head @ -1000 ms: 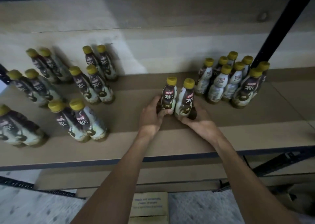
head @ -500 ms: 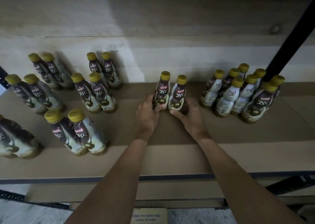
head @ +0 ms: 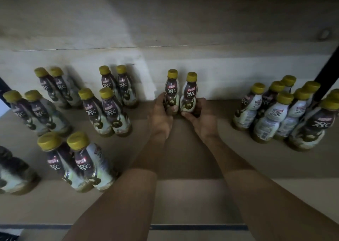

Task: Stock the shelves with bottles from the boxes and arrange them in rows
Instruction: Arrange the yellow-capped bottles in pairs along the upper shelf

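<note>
Cardboard shelf (head: 220, 130) lies bare between gripped bottle pair (head: 189, 94) and right cluster (head: 280, 114).

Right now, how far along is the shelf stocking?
Done: on the left, bottle pairs stand upright in rows on the shelf. In hand: the left hand grips the left bottle and the right hand the right bottle, side by side at the back wall. Left: the right cluster stands bunched, not in rows. Remaining stock is out of view.
</note>
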